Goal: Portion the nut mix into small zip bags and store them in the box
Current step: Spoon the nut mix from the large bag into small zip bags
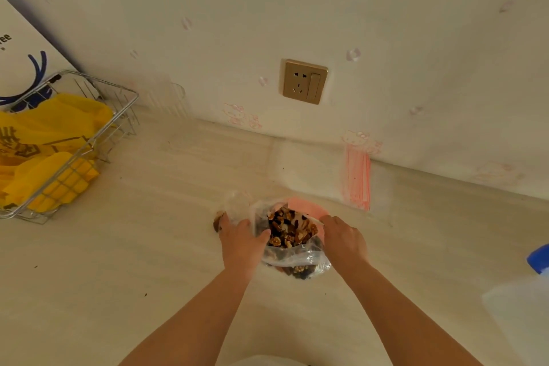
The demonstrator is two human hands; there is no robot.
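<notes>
Head view shows your left hand (242,236) and right hand (344,236) reaching forward, forearms angled inward, each gripping one side of the clear bag (292,258) of nut mix (289,230) and holding its mouth apart. It sits on the counter (148,246) over a pink dish (309,206). Small zip bags (358,180) lie near the wall.

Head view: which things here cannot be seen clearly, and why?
- Pink dish: mostly covered by the nut mix bag.
- Blue-capped container: cut off by the right edge.
- Stack of zip bags: transparent and blurred, so the number is unclear.
- Fingertips of the left hand and the right hand: hidden in the bag's plastic.
</notes>
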